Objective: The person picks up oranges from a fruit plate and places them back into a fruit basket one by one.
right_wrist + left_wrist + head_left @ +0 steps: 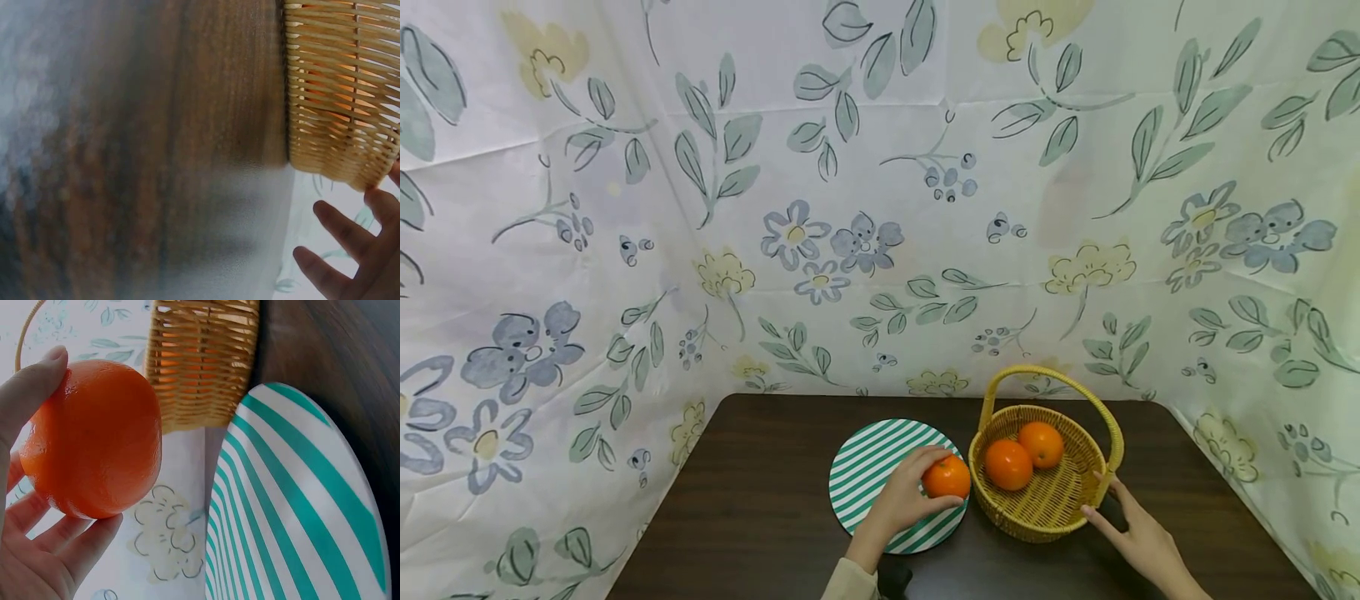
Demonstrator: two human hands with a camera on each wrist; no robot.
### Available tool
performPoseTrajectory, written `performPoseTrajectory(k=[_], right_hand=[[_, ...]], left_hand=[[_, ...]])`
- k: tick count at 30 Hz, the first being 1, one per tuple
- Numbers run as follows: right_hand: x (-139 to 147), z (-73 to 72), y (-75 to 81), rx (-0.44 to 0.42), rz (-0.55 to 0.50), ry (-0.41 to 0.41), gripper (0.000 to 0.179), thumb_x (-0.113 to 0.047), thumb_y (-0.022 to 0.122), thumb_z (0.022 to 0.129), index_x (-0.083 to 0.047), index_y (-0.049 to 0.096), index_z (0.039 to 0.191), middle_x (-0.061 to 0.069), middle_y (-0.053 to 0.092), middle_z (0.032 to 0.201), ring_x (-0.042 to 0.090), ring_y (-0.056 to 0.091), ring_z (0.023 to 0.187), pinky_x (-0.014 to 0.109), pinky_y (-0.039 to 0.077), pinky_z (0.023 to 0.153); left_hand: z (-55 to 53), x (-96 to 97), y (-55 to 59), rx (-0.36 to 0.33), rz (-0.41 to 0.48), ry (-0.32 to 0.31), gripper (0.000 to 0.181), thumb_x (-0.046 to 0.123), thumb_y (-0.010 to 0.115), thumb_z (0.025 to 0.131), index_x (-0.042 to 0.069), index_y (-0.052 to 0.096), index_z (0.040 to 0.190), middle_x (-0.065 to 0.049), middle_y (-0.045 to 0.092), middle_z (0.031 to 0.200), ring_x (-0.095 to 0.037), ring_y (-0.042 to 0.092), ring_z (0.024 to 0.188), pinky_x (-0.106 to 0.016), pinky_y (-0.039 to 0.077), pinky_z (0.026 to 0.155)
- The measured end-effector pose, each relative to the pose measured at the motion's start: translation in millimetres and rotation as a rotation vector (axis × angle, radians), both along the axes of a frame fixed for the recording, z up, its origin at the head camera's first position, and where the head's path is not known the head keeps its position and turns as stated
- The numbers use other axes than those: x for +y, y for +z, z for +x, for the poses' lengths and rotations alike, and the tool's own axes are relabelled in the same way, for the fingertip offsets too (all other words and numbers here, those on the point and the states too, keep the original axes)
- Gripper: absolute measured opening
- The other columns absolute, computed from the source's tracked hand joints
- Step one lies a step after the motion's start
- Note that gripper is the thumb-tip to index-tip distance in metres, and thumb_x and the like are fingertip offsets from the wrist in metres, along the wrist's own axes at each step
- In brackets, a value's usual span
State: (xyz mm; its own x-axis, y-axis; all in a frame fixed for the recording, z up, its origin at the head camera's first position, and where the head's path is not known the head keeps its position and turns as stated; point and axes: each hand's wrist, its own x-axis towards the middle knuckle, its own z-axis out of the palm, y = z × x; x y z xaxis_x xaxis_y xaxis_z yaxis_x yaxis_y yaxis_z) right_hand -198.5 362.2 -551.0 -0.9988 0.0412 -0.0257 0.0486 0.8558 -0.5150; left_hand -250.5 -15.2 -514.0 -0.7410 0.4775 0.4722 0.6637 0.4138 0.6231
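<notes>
My left hand (901, 493) grips a glossy orange-red persimmon (100, 440), the thumb on one side and the fingers curled round the other. In the head view, that fruit (947, 477) overlaps the right edge of a round mat (868, 467) with green and white stripes. Just right of the mat stands a yellow wicker basket (1033, 531) with a tall arched handle. Inside lie two more persimmons, one in front (1008, 465) and one behind (1041, 444). My right hand (1142, 537) touches the basket's right rim near the handle's foot, its fingers (344, 228) fairly straight and spread.
A dark brown wooden table (737, 508) bears the mat and the basket. Behind it and along both sides hangs a floral cloth (880, 242). The basket's handle (1052, 375) arches high over its opening.
</notes>
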Motion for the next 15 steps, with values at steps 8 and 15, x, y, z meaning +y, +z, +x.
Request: performPoseTrajectory(k=[8,15], right_hand=[[-1,0.4,-0.7,0.009,0.010,0.007,0.082,-0.056,0.043,0.092,-0.008,0.009,0.149,0.035,0.027,0.141,0.058,0.042,0.112,0.055,0.047,0.063],[-1,1.2,-0.4,0.014,0.012,0.006,0.081,-0.055,0.043,0.092,-0.010,0.009,0.149,0.035,0.027,0.141,0.058,0.042,0.112,0.055,0.047,0.061]], left_hand=[[-2.2,14.1,4.0,0.029,0.000,-0.026,0.063,0.047,0.070,0.077,0.028,0.048,0.132,0.001,0.047,0.136,-0.016,0.051,0.118,-0.027,0.050,0.087],[-1.9,24.1,10.5,0.000,-0.024,-0.031,0.062,0.052,0.066,0.078,0.026,0.050,0.132,0.005,0.045,0.138,-0.015,0.050,0.120,-0.027,0.049,0.089]])
